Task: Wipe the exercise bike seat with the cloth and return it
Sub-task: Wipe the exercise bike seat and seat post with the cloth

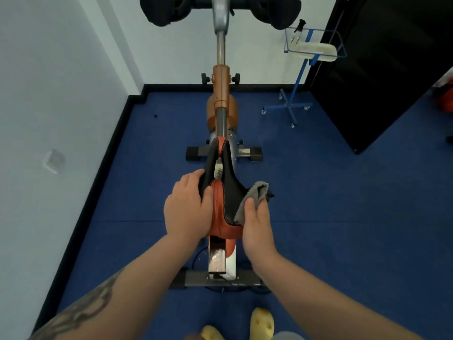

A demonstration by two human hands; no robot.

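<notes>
The exercise bike seat is black and orange, narrow at its far nose and wide toward me, in the middle of the view. My left hand grips the seat's left edge, thumb on top. My right hand presses a grey cloth against the seat's right side; the cloth bunches up above my thumb. The bike's orange and silver frame runs away from me to the black handlebars at the top.
A blue wheeled stand with a wire basket holding a pale cloth stands at the back right beside a black door. White walls close the left and far sides. Blue floor surrounds the bike. My yellow shoes show at the bottom.
</notes>
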